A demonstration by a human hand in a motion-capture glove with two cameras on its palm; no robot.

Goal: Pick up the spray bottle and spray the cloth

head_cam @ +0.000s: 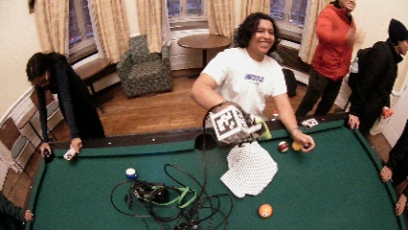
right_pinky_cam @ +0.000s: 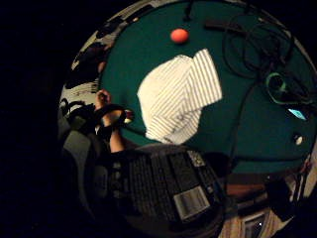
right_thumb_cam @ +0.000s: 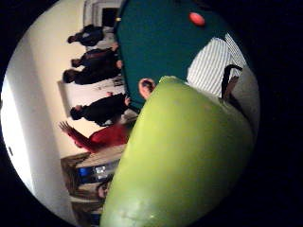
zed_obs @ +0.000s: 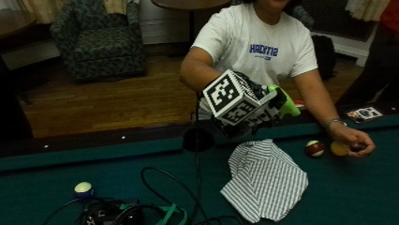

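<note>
**Bottle is up, spray still to come**

The person stands at the green worktop (zed_obs: 349, 197) and holds the right hand (zed_obs: 249, 110) up in the air, above the striped cloth (zed_obs: 265, 180). The green spray bottle (zed_obs: 284, 103) is in that gloved hand. In the outside view only a bit of the bottle sticks out past the glove. In the thumb side palm view the green body of the bottle (right_thumb_cam: 182, 161) fills most of the picture, so it sits right against the palm. The fingers look wrapped round it, and the bottle is off the worktop.

So the first part of the job looks done: the bottle has been picked up.

The cloth lies flat and a little folded on the worktop, just under the hand. The little finger side palm view looks straight down on the cloth (right_pinky_cam: 178, 96), so the hand is well placed over it. No wet spot or mist can be seen, so it is hard to say if any spray has gone out. Most likely the spraying is still left to do.

The bare left hand (zed_obs: 355, 143) rests on the worktop beside some pool balls (zed_obs: 314, 148), apart from the cloth.
</note>
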